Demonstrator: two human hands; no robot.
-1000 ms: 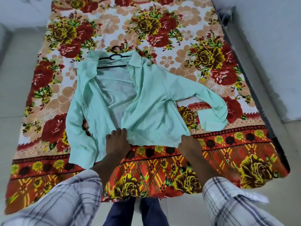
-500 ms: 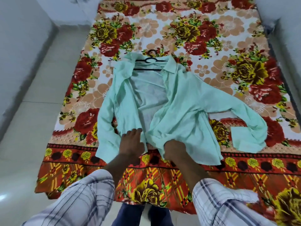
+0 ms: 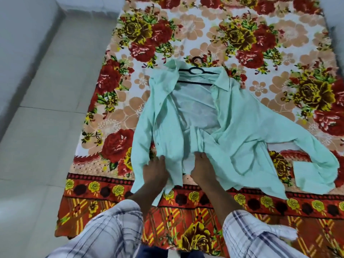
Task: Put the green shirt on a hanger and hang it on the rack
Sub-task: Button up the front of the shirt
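Note:
The pale green shirt (image 3: pixel 240 127) lies face up and unbuttoned on a floral bedspread (image 3: pixel 270 53). A black hanger (image 3: pixel 197 71) sits inside its collar, the hook poking out beyond the neck. My left hand (image 3: pixel 156 172) grips the lower edge of the shirt's left front panel. My right hand (image 3: pixel 202 169) grips the lower edge of the right front panel, a hand's width away. The right sleeve trails off toward the bed's right side, its cuff (image 3: pixel 312 175) folded back. No rack is in view.
Grey tiled floor (image 3: pixel 42 127) runs along the left of the bed, with a pale wall (image 3: pixel 20 40) beyond it. The bedspread's orange border (image 3: pixel 186 220) hangs over the near edge by my plaid sleeves.
My right hand has slid left along the hem, pulling the right front panel toward the middle. Both hands now sit close together. The view has shifted left.

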